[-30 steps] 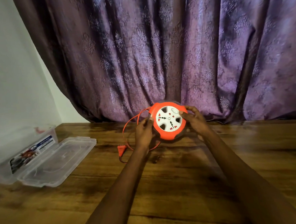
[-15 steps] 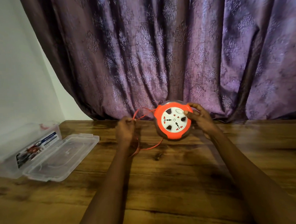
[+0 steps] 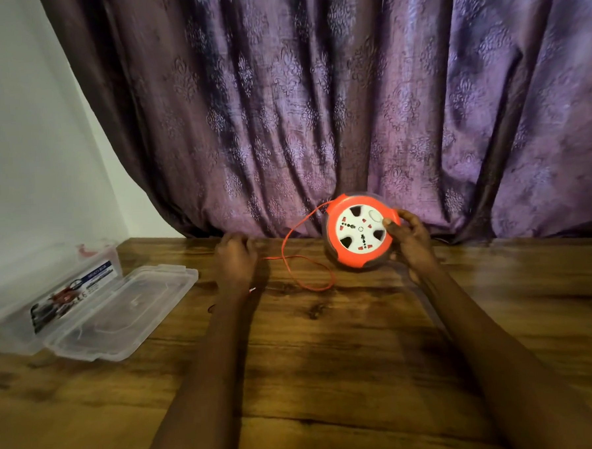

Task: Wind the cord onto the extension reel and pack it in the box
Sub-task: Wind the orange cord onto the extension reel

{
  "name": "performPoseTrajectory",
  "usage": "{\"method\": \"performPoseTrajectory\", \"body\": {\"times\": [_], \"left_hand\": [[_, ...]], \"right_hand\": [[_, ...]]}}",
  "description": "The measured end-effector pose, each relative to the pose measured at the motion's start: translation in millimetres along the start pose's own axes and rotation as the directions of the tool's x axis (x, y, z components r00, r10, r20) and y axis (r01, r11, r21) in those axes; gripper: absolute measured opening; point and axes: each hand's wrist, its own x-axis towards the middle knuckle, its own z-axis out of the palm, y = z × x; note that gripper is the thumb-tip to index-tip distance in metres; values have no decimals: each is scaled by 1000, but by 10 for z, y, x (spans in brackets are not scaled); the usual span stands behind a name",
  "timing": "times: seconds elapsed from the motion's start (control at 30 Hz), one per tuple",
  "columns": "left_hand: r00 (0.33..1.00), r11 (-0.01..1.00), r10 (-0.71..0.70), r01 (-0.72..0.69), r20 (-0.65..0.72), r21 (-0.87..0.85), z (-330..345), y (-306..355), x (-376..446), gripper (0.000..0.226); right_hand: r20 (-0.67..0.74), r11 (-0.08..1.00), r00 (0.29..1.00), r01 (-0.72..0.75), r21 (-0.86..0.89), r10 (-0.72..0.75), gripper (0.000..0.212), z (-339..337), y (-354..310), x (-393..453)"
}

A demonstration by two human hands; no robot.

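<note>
A dark, wood-grained counter [image 3: 330,377] runs back to the curtain. At its left edge lies a clear plastic box [image 3: 51,288] with its hinged lid [image 3: 124,312] folded open flat beside it. Further right, a loop of orange cord [image 3: 304,275] lies on the wood.

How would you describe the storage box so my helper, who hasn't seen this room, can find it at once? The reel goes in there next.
Start at the white wall left of the purple curtain; where it meets the wooden table, on the far left, sits the box. It is clear plastic, with a printed label on its side and its clear lid lying open flat beside it.
</note>
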Motion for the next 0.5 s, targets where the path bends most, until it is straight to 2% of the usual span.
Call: {"method": "performPoseTrajectory", "body": {"times": [0.07,0.13,0.2,0.27,0.3,0.33,0.4,0.43,0.5], "left_hand": [[988,953,107,-133,-109,-271,-38,313,-17,29],[983,836,182,-167,-23,-522,-30,643,-113,38],[945,772,212,-6,249,-635,92,878,-234,44],[834,767,92,289,544,-573,256,958,-346,53],[784,745,13,406,621,-529,317,954,-392,59],[760,695,-42,489,649,-527,367,937,-424,61],[766,491,-63,582,640,-648,439,914,-430,51],[782,375,-40,589,622,-716,450,903,-412,41],[824,251,-4,550,567,-797,459,886,-365,22]], "right_hand": [[-7,1000,1000,26,-12,-26,35,55,-5,-18],[-25,999,998,54,0,-54,38,117,-10,-22],[-50,996,995,87,29,-85,40,172,-27,-19],[-71,993,991,116,37,-113,37,214,-60,-7],[-77,992,990,123,31,-121,36,226,-80,2],[-77,992,990,122,27,-120,37,234,-98,11],[-63,995,993,98,31,-96,36,254,-121,31],[-51,996,995,84,21,-83,35,271,-127,40],[-34,998,997,68,-12,-69,32,300,-95,46]]}}
